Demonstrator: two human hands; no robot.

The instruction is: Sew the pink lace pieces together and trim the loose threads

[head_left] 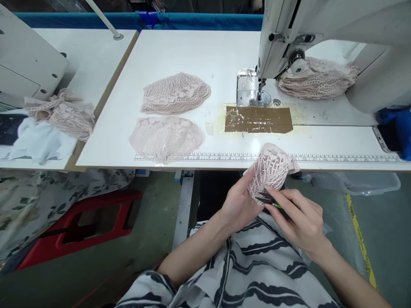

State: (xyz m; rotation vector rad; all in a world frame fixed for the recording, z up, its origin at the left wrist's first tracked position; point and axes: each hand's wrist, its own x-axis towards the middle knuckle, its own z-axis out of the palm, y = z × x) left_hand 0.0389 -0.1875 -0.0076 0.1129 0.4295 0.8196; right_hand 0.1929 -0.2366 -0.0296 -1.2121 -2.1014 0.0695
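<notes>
A pale pink lace piece (271, 171) is held in my left hand (236, 203), over the table's front edge and above my lap. My right hand (300, 216) is closed on small thread snips (266, 198) with dark blades and a bit of green at the handle. The blades lie against the lower edge of the lace, close to my left fingers. Two more lace pieces lie flat to the left on the white table: an upper lace piece (176, 94) and a lower lace piece (166, 139), the latter reaching over the printed ruler.
A sewing machine (276, 47) stands at the right, its needle over a metal plate. Behind it sits a lace stack (317, 79). Brown tape (258, 119) covers the table before the plate. A phone (385, 139) lies far right. Another lace bundle (69, 113) rests left.
</notes>
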